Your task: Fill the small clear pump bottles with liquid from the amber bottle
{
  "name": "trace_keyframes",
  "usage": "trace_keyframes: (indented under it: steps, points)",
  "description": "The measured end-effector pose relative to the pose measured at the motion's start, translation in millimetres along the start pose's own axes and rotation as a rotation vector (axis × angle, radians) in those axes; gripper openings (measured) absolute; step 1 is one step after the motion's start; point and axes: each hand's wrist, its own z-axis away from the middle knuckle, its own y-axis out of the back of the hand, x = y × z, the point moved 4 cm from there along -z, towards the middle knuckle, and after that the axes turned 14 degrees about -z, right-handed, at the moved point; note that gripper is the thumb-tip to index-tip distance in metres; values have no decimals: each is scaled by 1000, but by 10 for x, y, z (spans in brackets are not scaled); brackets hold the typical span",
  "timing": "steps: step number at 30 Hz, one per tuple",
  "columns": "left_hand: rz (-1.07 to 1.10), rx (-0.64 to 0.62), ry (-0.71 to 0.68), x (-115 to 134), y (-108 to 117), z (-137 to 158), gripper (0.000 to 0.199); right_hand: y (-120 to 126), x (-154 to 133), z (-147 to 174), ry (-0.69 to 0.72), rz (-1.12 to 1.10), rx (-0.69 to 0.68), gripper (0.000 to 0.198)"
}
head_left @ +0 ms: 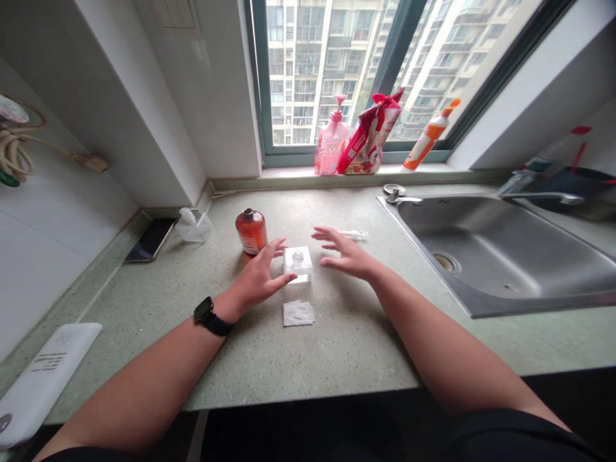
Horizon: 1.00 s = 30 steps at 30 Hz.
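Observation:
A clear square glass bottle with a short neck stands upright on the counter. My left hand is at its left side, thumb and fingers apart around it; whether they touch the glass I cannot tell. To the right of the bottle, my right hand hovers with spread fingers, holding nothing. Behind my left hand is an amber bottle with a black neck and a pale label. A folded white tissue lies in front of the clear bottle. Partly hidden behind my right hand is a clear, slender object.
A steel sink with a faucet is on the right. At left lie a phone, crumpled clear plastic and a white device. A pink pump bottle, red bag and orange bottle line the windowsill.

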Motion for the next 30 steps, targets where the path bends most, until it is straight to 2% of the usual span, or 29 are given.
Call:
trace_keyframes:
  steps: [2, 4, 7, 9, 11, 13, 14, 15, 18, 21, 24, 30]
  points:
    - [-21, 12, -7, -4, -12, 1, 81, -245, 35, -5, -40, 64, -111, 100]
    - [-60, 41, -20, 18, 2, 10, 82, -384, 41, -7, -53, 149, -134, 93]
    - [-129, 133, -62, 104, 116, 31, 86, -449, 7, -10, -51, 203, -119, 79]
    - [-194, 252, -74, 148, 262, 42, 84, -445, -9, -9, -65, 201, -116, 73]
    - [-274, 435, -32, 115, 438, 48, 79, -431, -6, -6, -89, 196, -117, 71]
    - [-303, 602, 63, -31, 575, 47, 80, -419, 8, -2, -103, 191, -119, 70]
    - [-281, 636, 112, -141, 604, 35, 84, -413, 15, -1, -104, 189, -118, 70]
    - [-244, 634, 158, -266, 607, 17, 88, -409, 23, 0, -104, 188, -116, 69]
    - [-111, 496, 292, -637, 492, -49, 97, -395, 44, -2, -109, 189, -111, 66]
    - [-8, 357, 356, -831, 337, -84, 93, -385, 62, -6, -119, 175, -110, 61]
    - [33, 337, 396, -852, 269, -93, 83, -369, 73, -15, -121, 134, -95, 58]
    - [82, 349, 438, -719, 265, -114, 68, -268, 12, -82, -95, -39, -37, 58]
